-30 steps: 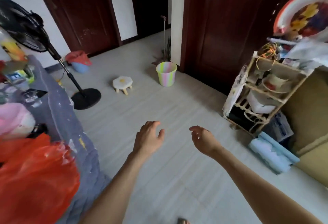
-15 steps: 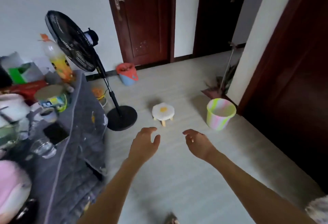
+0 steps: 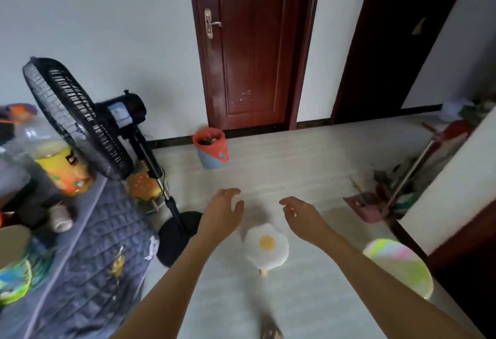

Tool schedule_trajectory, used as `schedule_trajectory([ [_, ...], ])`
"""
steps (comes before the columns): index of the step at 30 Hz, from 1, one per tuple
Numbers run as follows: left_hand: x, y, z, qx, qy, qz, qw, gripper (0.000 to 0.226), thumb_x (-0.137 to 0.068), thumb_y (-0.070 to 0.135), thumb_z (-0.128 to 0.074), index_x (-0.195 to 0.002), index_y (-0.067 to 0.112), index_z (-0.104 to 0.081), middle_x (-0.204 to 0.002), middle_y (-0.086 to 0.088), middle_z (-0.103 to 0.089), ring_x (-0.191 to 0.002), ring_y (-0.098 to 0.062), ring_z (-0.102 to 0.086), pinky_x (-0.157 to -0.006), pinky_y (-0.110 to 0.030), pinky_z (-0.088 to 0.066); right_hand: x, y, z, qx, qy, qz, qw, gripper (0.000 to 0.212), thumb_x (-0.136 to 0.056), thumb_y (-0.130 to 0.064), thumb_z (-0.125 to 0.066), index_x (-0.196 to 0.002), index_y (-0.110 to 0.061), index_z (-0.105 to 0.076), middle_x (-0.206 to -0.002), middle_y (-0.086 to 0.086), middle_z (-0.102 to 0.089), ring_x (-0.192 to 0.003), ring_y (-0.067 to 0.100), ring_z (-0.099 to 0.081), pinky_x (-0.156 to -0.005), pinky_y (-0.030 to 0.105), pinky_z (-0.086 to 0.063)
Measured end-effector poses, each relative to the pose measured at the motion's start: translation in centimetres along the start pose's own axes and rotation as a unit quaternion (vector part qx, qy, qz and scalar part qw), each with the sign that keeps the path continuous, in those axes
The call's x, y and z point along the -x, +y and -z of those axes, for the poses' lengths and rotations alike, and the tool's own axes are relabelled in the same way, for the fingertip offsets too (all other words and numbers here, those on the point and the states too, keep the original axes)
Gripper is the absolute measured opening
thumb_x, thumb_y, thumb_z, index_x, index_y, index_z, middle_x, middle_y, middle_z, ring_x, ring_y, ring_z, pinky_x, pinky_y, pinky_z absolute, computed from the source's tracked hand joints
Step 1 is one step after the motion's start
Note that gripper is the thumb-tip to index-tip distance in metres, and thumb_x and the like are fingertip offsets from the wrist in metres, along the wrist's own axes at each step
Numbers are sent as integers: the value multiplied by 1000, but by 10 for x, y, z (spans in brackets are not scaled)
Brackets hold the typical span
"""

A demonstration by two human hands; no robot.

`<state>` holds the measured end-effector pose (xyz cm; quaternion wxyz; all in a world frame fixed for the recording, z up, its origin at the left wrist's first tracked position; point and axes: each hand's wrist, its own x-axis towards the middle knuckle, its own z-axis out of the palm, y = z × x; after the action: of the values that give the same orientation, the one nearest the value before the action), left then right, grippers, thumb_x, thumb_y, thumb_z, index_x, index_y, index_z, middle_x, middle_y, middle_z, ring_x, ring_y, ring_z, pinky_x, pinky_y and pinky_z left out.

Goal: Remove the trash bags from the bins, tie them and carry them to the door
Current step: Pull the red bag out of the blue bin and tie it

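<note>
Beside the dark wooden door point(image 3: 252, 51) stands one blue bin point(image 3: 210, 157) lined with one orange trash bag point(image 3: 212, 141); nearer, one striped pastel bin point(image 3: 400, 266); left hand point(image 3: 221, 213) and right hand point(image 3: 303, 216) hover, fingers loosely spread, empty.

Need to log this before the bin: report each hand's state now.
Left hand: open, fingers loosely curved, holding nothing.
Right hand: open, fingers loosely curved, holding nothing.

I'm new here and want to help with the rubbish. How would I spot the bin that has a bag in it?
Find the closed dark red door in the far wall. On the floor at its lower left corner stands a small blue bin with an orange-red bag folded over its rim. The only other bin in view, the pastel striped bin, stands nearer on the right.
</note>
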<state>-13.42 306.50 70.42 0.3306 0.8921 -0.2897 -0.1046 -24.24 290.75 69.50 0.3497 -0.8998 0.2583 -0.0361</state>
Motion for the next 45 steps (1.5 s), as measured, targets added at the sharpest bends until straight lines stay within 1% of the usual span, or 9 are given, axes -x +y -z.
schedule_trajectory([
  [5, -135, -8, 26, 21, 47, 47, 998, 36, -94, 21, -47, -129, 13, -49, -134, -7, -49, -122, -23, -47, -99, -28, -36, -161, -25, 19, -21, -40, 3, 999, 31, -94, -15, -39, -121, -15, -54, -122, 9, -60, -110, 23, -56, -87, 25, -40],
  [11, -292, -61, 44, 30, 83, 123, 988, 36, -93, 23, -47, -129, 15, -49, -132, -5, -49, -119, -20, -49, -97, -29, -38, -338, -62, -5, -32, -87, 26, 995, 31, -93, -15, -40, -120, -14, -55, -118, 11, -62, -86, 16, -54, -75, 21, -39],
  [14, -406, -95, 54, 62, 105, 130, 984, 33, -93, 20, -47, -125, 14, -51, -127, -7, -52, -113, -20, -52, -85, -23, -38, -453, -79, -26, -33, -98, 36, 994, 32, -94, -16, -38, -122, -14, -53, -117, 11, -61, -80, 17, -56, -67, 22, -42],
  [18, -543, -126, 84, 80, 110, 162, 977, 26, -92, 15, -46, -114, 7, -57, -117, -13, -57, -103, -25, -56, -78, -22, -35, -583, -117, -31, -29, -90, 27, 995, 31, -94, -15, -38, -122, -14, -53, -118, 12, -61, -101, 23, -58, -77, 28, -45],
  [22, -637, -149, 105, 84, 120, 181, 973, 27, -92, 15, -45, -115, 10, -57, -117, -10, -58, -105, -25, -55, -80, -22, -34, -677, -142, -31, -29, -83, 23, 996, 31, -95, -16, -37, -121, -12, -52, -120, 11, -60, -102, 23, -57, -77, 27, -42],
  [29, -765, -202, 119, 74, 77, 195, 975, 28, -92, 16, -46, -118, 13, -55, -116, -9, -58, -102, -24, -56, -83, -25, -41, -827, -160, -55, -56, -89, 1, 994, 31, -94, -13, -37, -121, -12, -52, -118, 13, -60, -61, 4, -44, -61, 21, -37],
  [33, -862, -253, 129, 44, 75, 188, 978, 29, -91, 17, -47, -119, 13, -55, -120, -9, -57, -107, -26, -56, -94, -35, -45, -936, -169, -81, -60, -83, -6, 995, 34, -95, -12, -36, -125, -11, -49, -122, 14, -59, -73, 14, -51, -72, 25, -39],
  [38, -979, -287, 142, -43, -1, 166, 985, 35, -93, 27, -45, -126, 16, -50, -130, -3, -52, -115, -21, -52, -96, -33, -43, -1048, -174, -111, -23, -114, -14, 993, 34, -95, -14, -35, -126, -12, -49, -129, 9, -55, -114, 23, -54, -96, 32, -43],
  [45, -1094, -323, 145, -146, -129, 90, 977, 38, -96, 31, -37, -132, 20, -43, -135, -3, -47, -123, -21, -45, -103, -37, -38, -1143, -180, -146, 31, -111, -39, 993, 33, -95, -16, -34, -125, -15, -49, -125, 7, -55, -114, 21, -50, -92, 28, -40],
])
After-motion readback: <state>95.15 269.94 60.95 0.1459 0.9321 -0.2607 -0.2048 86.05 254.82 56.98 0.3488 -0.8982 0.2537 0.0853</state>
